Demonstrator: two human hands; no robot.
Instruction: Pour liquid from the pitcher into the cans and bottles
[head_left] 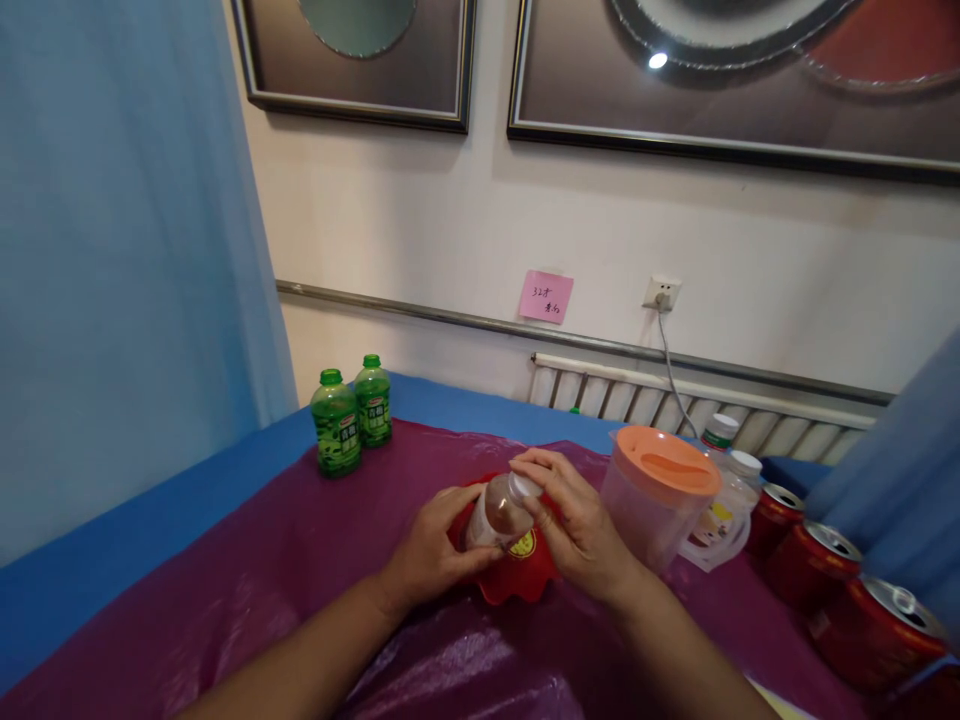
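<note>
My left hand is wrapped round the body of a small clear bottle with brownish contents and a pale label. The bottle leans to the right. On its white cap the fingers of my right hand are closed. Beneath both hands lies a red scalloped tray with a yellow round mark. Just right of my right hand stands a clear plastic pitcher with an orange lid.
Two green bottles stand at the left on the purple plastic sheet. Clear bottles with white caps and several red cans line the right side. Behind the table are a radiator and a plugged-in cord.
</note>
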